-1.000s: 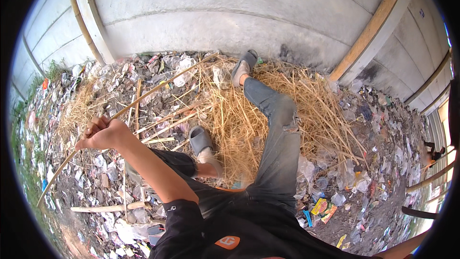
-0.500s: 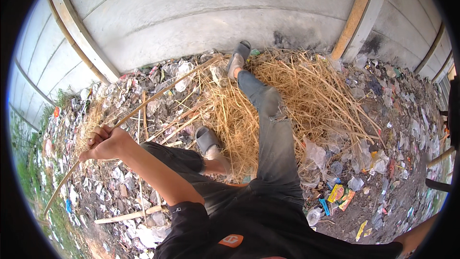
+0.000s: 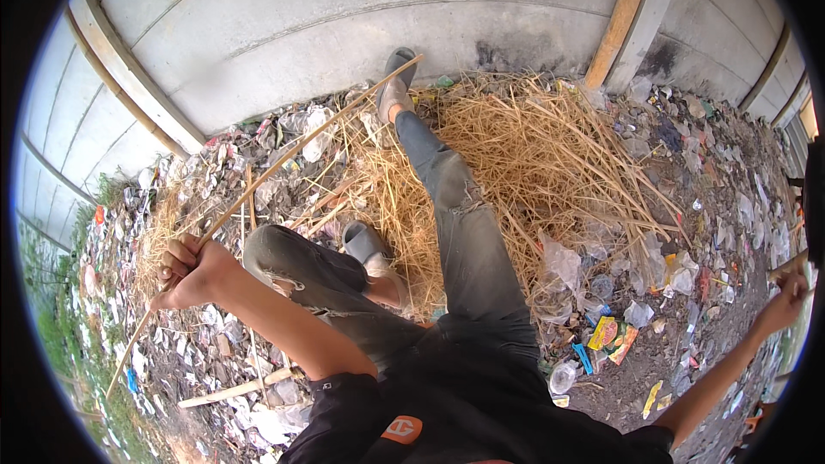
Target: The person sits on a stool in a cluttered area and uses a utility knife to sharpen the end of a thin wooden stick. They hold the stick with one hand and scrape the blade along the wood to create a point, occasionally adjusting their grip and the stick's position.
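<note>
Left hand [image 3: 193, 271], 9 o'clock, wraps fingers round a long tan wooden stick [image 3: 228, 216], probably light, best held mid-length; right hand [image 3: 782, 302]: grip, cannot tell.

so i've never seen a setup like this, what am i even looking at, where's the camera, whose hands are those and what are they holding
There is no robot here, just a person with bare hands. The view comes from a wide fisheye camera worn on the head, looking down, which is why straight edges bend and the corners are black.

The left hand is closed around a long, thin stick that slants across the view. The right hand is far out near the right edge, too small and unclear to tell what it holds, if anything.

Below are the person's torn trousers and grey sandals. The ground is strewn with plastic litter and a heap of dry straw, in front of a pale wall.
</note>
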The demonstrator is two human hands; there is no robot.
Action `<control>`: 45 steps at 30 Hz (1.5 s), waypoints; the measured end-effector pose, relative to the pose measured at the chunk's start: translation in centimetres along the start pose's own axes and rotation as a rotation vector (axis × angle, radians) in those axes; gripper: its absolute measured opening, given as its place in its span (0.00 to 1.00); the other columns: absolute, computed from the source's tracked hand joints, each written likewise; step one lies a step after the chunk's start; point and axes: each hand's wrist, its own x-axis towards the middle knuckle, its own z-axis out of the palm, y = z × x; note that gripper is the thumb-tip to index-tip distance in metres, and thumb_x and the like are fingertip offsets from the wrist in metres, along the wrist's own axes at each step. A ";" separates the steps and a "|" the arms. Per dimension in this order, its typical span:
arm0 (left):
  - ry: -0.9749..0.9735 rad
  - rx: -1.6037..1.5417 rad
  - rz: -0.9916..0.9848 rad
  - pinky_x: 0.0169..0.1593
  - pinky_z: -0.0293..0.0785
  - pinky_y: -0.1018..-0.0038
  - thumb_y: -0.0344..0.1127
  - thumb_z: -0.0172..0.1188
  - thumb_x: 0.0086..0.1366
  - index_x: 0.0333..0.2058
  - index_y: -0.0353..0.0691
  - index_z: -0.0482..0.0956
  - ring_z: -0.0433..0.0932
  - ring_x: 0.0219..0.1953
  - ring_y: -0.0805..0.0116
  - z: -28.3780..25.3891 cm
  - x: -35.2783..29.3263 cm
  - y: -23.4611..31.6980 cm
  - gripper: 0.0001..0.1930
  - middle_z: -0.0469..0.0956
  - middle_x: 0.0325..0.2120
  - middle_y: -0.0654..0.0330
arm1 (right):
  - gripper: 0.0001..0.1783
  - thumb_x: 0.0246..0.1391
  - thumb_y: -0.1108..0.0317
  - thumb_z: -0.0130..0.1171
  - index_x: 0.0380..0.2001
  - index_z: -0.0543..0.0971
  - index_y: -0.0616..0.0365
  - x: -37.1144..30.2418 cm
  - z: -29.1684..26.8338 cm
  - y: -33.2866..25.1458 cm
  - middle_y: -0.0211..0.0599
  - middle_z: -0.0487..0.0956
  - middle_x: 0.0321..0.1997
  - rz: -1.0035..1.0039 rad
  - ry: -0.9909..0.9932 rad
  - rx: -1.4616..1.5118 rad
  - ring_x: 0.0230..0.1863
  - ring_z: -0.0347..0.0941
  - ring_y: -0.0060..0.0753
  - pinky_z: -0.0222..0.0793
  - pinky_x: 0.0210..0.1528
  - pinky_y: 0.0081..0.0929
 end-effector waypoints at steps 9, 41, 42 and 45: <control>0.033 -0.086 -0.385 0.20 0.44 0.76 0.62 0.36 0.75 0.20 0.44 0.58 0.50 0.15 0.74 -7.5 -2.5 3.0 0.31 0.52 0.15 0.66 | 0.30 0.66 0.57 0.59 0.62 0.67 0.67 -33.2 21.9 -23.8 0.61 0.80 0.49 0.899 -1.382 1.179 0.31 0.81 0.30 0.80 0.32 0.26; -1.211 1.128 -1.745 0.23 0.57 0.86 0.35 0.45 0.79 0.58 0.32 0.69 0.62 0.19 0.85 -22.4 -16.1 -1.8 0.16 0.74 0.27 0.65 | 0.22 0.69 0.53 0.55 0.40 0.81 0.66 -45.2 30.6 -6.7 0.45 0.84 0.34 0.880 -1.212 0.404 0.32 0.80 0.28 0.77 0.37 0.27; -1.206 1.136 -1.727 0.23 0.57 0.86 0.36 0.45 0.79 0.57 0.32 0.69 0.62 0.19 0.85 -22.5 -15.8 -2.5 0.16 0.75 0.27 0.64 | 0.21 0.66 0.54 0.58 0.37 0.82 0.67 -46.0 30.2 -2.6 0.48 0.84 0.34 0.618 -1.354 0.111 0.33 0.81 0.31 0.78 0.38 0.30; -1.189 1.191 -1.662 0.22 0.58 0.85 0.39 0.44 0.79 0.53 0.35 0.70 0.62 0.17 0.84 -23.1 -15.0 -4.3 0.15 0.75 0.25 0.63 | 0.19 0.58 0.56 0.64 0.31 0.84 0.65 -48.5 27.5 1.6 0.54 0.84 0.32 0.271 -1.673 -0.357 0.38 0.83 0.41 0.78 0.43 0.36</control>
